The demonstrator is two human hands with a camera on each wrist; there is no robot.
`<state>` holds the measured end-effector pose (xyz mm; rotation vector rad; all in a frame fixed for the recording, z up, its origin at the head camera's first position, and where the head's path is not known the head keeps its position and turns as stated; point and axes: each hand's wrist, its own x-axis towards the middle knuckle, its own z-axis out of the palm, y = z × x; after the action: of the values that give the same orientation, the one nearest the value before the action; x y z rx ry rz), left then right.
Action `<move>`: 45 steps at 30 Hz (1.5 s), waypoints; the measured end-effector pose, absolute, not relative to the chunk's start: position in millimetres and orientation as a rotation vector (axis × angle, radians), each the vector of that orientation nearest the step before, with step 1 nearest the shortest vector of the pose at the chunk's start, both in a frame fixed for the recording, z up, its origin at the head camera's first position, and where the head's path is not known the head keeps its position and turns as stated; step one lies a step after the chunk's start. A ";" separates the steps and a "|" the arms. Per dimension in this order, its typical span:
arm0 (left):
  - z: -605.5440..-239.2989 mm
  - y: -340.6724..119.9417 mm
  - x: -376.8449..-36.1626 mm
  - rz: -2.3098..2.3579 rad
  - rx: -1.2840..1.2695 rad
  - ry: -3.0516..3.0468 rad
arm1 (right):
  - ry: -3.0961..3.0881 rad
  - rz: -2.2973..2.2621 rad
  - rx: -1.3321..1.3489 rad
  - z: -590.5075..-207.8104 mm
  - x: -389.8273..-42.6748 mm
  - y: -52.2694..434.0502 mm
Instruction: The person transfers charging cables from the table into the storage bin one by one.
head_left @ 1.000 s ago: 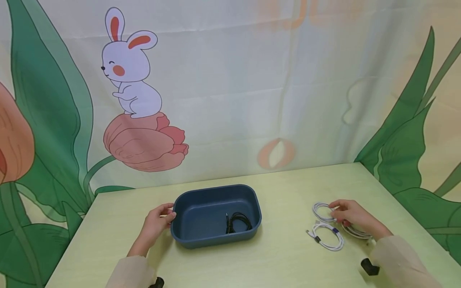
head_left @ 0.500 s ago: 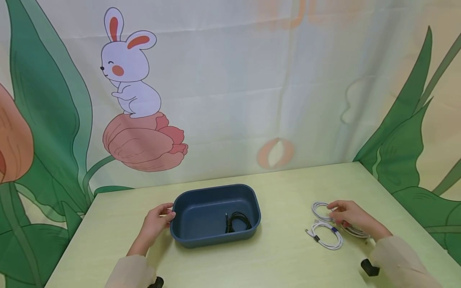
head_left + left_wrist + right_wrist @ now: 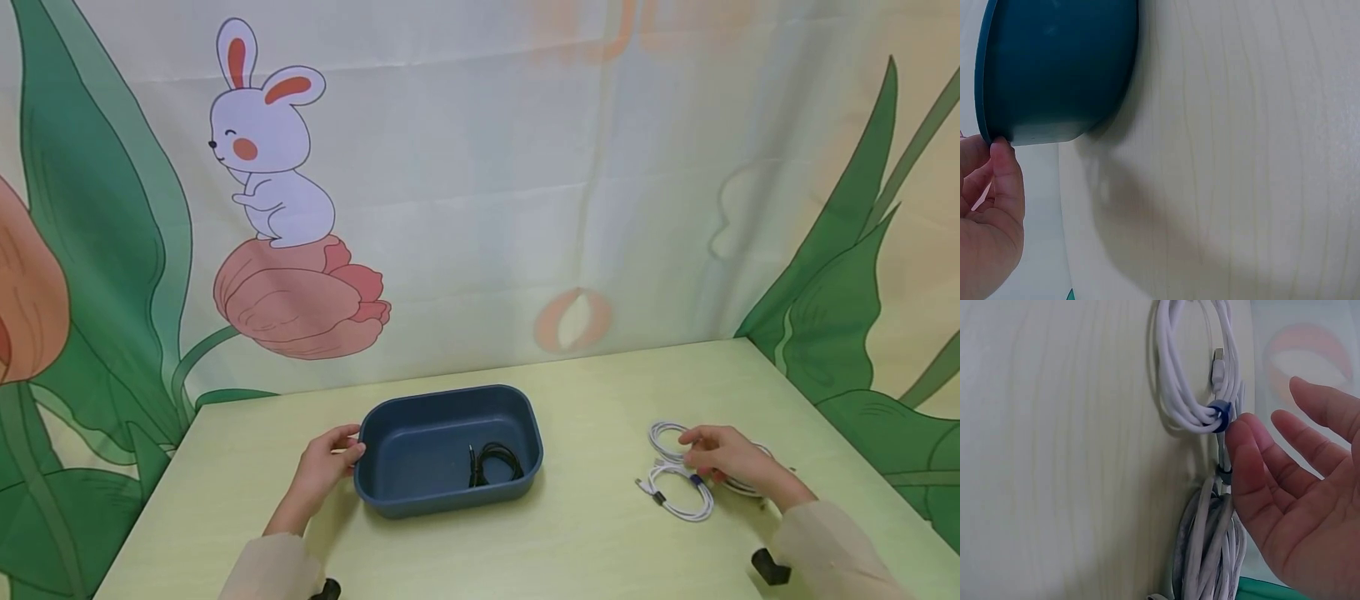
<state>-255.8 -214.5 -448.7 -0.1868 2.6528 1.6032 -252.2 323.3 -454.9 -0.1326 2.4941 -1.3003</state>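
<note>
At the middle of the table, a dark blue rectangular box (image 3: 420,503) lies with a coiled black cable (image 3: 477,475) inside, toward its right end. My left hand (image 3: 322,468) pinches the left rim between thumb and fingers; in the left wrist view the thumb presses the box wall (image 3: 1054,69). On the right, my right hand (image 3: 731,457) hovers at several coiled cables, fingers loosely bent and holding nothing. Its fingertips are right at a white cable (image 3: 1175,394) bound with a blue tie (image 3: 1221,417). A greyish cable bundle (image 3: 1200,550) lies below the hand, partly hidden by it.
Another white coil (image 3: 655,432) lies behind the blue-tied one. The pale wooden table (image 3: 585,533) ends at a printed curtain (image 3: 480,208) with a rabbit and flowers. Black pieces (image 3: 770,567) stick out at both sleeves.
My right hand has shifted slightly down and lifted a little from the cables, uncovering more of the greyish bundle. The left hand and the box have stayed in place.
</note>
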 end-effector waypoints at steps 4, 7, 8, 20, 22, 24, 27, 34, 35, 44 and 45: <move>-449.7 -214.9 -256.1 1.596 -0.186 2.656 | 2.493 -1.299 -0.140 -454.7 -250.9 323.7; -450.4 -215.2 -256.5 1.593 -0.185 2.658 | 2.481 -1.313 -0.151 -455.1 -249.6 324.9; -450.6 -215.3 -256.6 1.593 -0.184 2.657 | 2.477 -1.319 -0.160 -455.3 -249.1 325.4; -450.0 -215.5 -255.8 1.591 -0.185 2.655 | 2.528 -1.263 -0.170 -462.7 -243.7 324.3; -450.1 -215.5 -255.7 1.592 -0.183 2.654 | 2.535 -1.252 -0.185 -463.5 -242.7 323.9; -450.0 -215.4 -255.8 1.595 -0.181 2.654 | 2.541 -1.247 -0.206 -463.6 -241.8 323.6; -449.8 -215.1 -255.8 1.602 -0.181 2.654 | 2.550 -1.240 -0.229 -463.4 -240.8 323.1; -448.5 -214.5 -254.9 1.594 -0.191 2.648 | 2.584 -1.188 -0.282 -465.2 -238.8 321.5; -448.4 -214.5 -254.9 1.594 -0.193 2.646 | 2.583 -1.182 -0.295 -465.8 -238.6 321.0; -448.5 -214.4 -255.5 1.596 -0.195 2.647 | 2.579 -1.197 -0.336 -470.0 -237.9 318.4; -448.4 -214.3 -255.5 1.592 -0.196 2.648 | 2.586 -1.193 -0.336 -469.9 -237.6 318.2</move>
<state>-255.5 -214.3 -448.4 -0.1963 2.6483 1.5921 -237.6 318.2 -469.9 -0.3361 2.5855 -1.1930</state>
